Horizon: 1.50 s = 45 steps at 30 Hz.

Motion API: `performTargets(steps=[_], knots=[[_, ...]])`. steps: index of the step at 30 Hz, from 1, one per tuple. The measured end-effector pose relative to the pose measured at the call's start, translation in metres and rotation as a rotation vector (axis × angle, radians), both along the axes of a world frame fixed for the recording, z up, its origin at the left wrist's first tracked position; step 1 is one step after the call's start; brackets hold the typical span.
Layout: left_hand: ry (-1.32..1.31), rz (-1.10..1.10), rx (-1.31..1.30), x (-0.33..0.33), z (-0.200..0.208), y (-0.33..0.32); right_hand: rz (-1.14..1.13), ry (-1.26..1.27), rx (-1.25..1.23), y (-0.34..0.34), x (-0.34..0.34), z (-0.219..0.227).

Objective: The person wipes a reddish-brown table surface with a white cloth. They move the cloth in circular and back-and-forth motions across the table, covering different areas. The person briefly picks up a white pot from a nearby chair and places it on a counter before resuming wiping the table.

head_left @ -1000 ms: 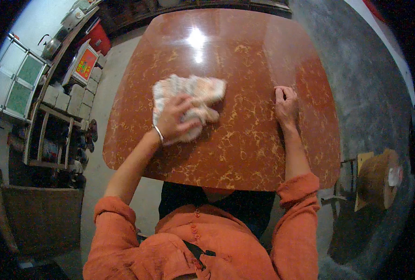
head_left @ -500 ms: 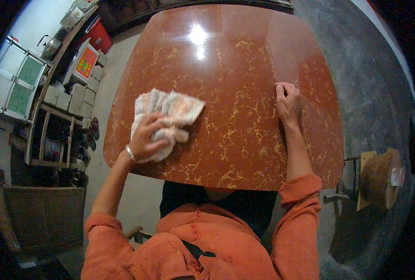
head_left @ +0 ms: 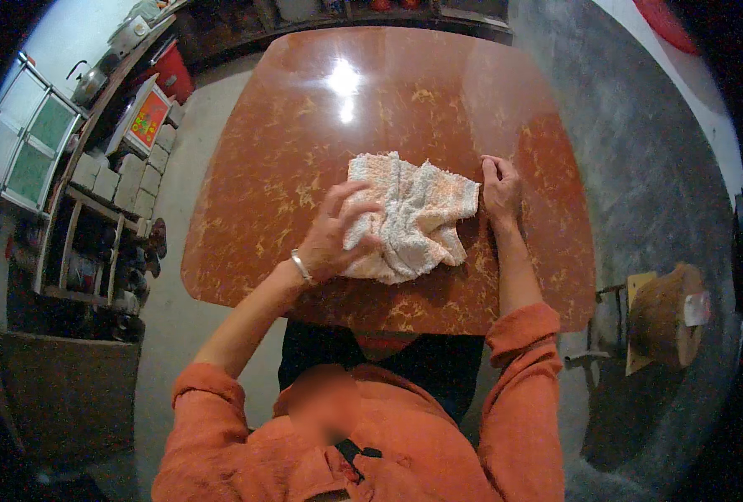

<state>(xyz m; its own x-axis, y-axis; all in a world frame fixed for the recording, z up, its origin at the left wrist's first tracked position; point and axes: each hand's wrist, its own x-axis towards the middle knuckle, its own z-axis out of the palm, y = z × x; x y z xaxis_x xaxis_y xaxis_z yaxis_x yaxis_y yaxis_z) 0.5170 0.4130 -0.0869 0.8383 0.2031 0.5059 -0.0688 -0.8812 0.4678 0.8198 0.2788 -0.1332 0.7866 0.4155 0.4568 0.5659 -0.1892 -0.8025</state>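
Observation:
A crumpled white and pale orange towel (head_left: pixel 426 209) lies bunched on the reddish-brown, marbled table (head_left: pixel 271 159). My left hand (head_left: pixel 342 234), with a silver bracelet at the wrist, is on the towel's left side. Its fingers and thumb are spread and curved over the folds, pressing and gripping the cloth. Just right of the towel, my right hand (head_left: pixel 502 191) rests on the tabletop with fingers curled in and nothing visible in them. A small gap separates it from the towel's right edge.
Along the left wall runs a shelf with a kettle (head_left: pixel 87 84), a red bucket (head_left: pixel 173 71), a printed box (head_left: pixel 144 119) and grey bricks (head_left: pixel 129 180). A round wooden piece (head_left: pixel 668 316) stands to the right of the table. Light glares off the far tabletop.
My left hand has swept the towel rightward across the table, from the left side to near my right hand. The right hand stays curled on the tabletop. The view has shifted slightly.

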Motion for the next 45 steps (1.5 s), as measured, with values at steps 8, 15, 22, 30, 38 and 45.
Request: performTargets(steps=[8, 15, 22, 30, 38, 45], knots=[[0.052, 0.474, -0.041, -0.045, -0.039, 0.066, 0.306, -0.598, -0.244, 0.018, -0.137, 0.030], [0.303, 0.607, -0.043, -0.002, -0.033, 0.077, 0.431, -0.550, -0.439, -0.026, -0.155, 0.030], [0.511, 0.709, 0.144, 0.005, -0.032, 0.067, 0.060, -0.330, -0.581, -0.088, -0.052, 0.025], [0.522, 0.702, 0.143, 0.006, -0.031, 0.063, 0.163, -0.515, -0.621, -0.006, -0.093, 0.019], [0.459, 0.694, 0.174, 0.002, -0.036, 0.063, 0.280, -0.400, -0.549, -0.125, -0.144, 0.023], [0.455, 0.702, 0.194, 0.006, -0.038, 0.060, -0.121, -0.285, -0.555, -0.145, -0.016, 0.009]])
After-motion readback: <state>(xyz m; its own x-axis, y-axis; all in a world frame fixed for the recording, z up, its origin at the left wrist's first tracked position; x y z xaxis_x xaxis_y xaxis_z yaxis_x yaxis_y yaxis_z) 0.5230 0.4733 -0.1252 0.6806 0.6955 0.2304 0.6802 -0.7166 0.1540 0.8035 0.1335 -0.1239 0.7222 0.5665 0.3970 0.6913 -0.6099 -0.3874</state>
